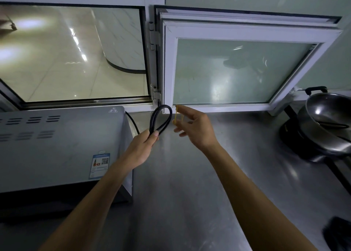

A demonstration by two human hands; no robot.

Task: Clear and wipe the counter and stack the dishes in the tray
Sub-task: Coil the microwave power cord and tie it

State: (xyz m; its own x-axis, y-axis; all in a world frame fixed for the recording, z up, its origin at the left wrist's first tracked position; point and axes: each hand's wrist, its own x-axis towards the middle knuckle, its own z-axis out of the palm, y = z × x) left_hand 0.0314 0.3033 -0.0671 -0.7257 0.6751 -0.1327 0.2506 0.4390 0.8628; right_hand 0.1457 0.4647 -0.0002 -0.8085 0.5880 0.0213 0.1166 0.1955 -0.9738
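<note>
Head view looks down at two bare arms reaching over a steel counter [190,174] toward a window sill. The left hand [141,146] is closed around a black cord [161,118], thumb pressed on top and fingers curled beneath, so the cord stands up above the fingertips as a doubled loop; pinching it low down like this looks meant to keep the folds together. From below the fingers the cord runs back toward the rear of the grey oven [57,146] just left of the hand, so it is probably that appliance's lead. The right hand [191,129] hovers just right of the loop, not touching it, with its fingers half spread and a thin yellow rubber band [177,116] stretched between the thumb and fingertips; held open this way, the band seems ready to slip over the top of the loop and bind it. That would tidy the lead off the counter before any wiping. Well to the right of the right hand's fingers a metal wok [326,118] sits on a black burner [296,142]. No tray or cloth shows, and the counter under both hands is bare
</note>
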